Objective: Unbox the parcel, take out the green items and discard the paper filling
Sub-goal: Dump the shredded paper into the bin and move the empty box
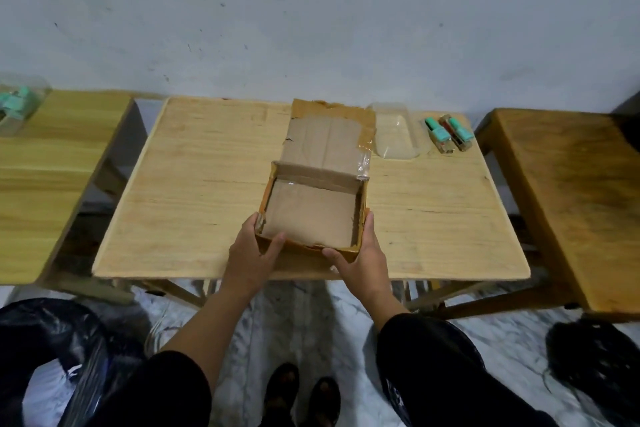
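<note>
At the table's (194, 156) front edge, left hand (254, 248) and right hand (360, 253) clamp the empty box's (313, 215) near corners; lid lies away.

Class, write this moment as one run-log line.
box: open, empty | left hand, right hand: holding box | green items: on table

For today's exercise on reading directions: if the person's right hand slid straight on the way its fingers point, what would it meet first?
The right hand points up the right wall of the cardboard box, which it already grips. Past the box, the clear plastic tray looks nearest in line, though depth is uncertain.
</note>
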Action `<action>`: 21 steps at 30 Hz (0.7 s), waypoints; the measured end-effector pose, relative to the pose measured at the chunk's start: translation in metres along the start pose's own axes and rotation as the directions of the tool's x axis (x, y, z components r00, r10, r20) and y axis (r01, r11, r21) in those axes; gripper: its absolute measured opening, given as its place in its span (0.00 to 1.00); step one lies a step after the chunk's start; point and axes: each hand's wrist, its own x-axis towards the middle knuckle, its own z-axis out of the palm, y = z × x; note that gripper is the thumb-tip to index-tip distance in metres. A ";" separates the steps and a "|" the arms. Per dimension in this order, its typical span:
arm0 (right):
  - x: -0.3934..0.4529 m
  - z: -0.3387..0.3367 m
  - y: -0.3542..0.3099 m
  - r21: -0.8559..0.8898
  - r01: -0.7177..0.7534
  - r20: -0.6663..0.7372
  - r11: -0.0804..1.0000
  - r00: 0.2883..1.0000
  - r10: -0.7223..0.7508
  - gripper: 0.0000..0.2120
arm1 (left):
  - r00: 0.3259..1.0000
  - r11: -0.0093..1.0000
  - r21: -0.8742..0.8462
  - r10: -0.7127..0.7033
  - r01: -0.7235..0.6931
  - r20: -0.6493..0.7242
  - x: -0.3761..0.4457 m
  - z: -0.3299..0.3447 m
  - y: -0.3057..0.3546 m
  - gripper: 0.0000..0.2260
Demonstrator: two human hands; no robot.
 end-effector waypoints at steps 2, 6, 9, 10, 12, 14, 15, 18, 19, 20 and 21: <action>-0.010 -0.010 0.009 0.022 -0.046 -0.026 0.999 0.999 0.046 0.52 | 0.999 0.999 0.003 0.033 -0.033 0.032 -0.006 0.009 0.009 0.25; -0.032 -0.033 0.021 0.032 -0.075 -0.111 0.997 0.991 0.078 0.51 | 0.987 0.995 0.002 0.101 -0.102 0.121 -0.015 0.027 0.025 0.24; -0.051 -0.050 0.026 0.080 -0.096 -0.215 0.992 0.970 0.111 0.50 | 0.977 0.992 0.013 0.123 -0.127 0.175 -0.019 0.039 0.043 0.25; -0.056 -0.055 0.027 0.096 -0.110 -0.247 0.989 0.960 0.130 0.50 | 0.972 0.990 0.019 0.136 -0.142 0.194 -0.020 0.042 0.050 0.26; -0.067 -0.064 0.030 0.115 -0.137 -0.304 0.984 0.938 0.166 0.50 | 0.949 0.982 0.016 0.179 -0.189 0.260 -0.022 0.048 0.062 0.26; -0.082 -0.075 0.037 0.144 -0.171 -0.373 0.975 0.903 0.213 0.50 | 0.910 0.966 0.019 0.235 -0.257 0.342 -0.029 0.058 0.075 0.27; -0.086 -0.077 0.040 0.152 -0.177 -0.387 0.972 0.894 0.223 0.50 | 0.901 0.961 0.024 0.248 -0.274 0.357 -0.031 0.061 0.079 0.27; -0.110 -0.092 0.058 0.191 -0.232 -0.458 0.954 0.838 0.296 0.50 | 0.847 0.944 0.008 0.291 -0.329 0.445 -0.050 0.081 0.094 0.27; -0.118 -0.097 0.064 0.202 -0.251 -0.473 0.947 0.821 0.319 0.50 | 0.825 0.941 -0.005 0.299 -0.338 0.480 -0.057 0.088 0.098 0.27; -0.127 -0.103 0.070 0.213 -0.270 -0.486 0.939 0.804 0.342 0.50 | 0.801 0.939 -0.020 0.304 -0.344 0.516 -0.063 0.097 0.101 0.26; -0.136 -0.108 0.076 0.225 -0.286 -0.502 0.931 0.785 0.362 0.51 | 0.776 0.933 -0.033 0.317 -0.358 0.546 -0.069 0.106 0.104 0.26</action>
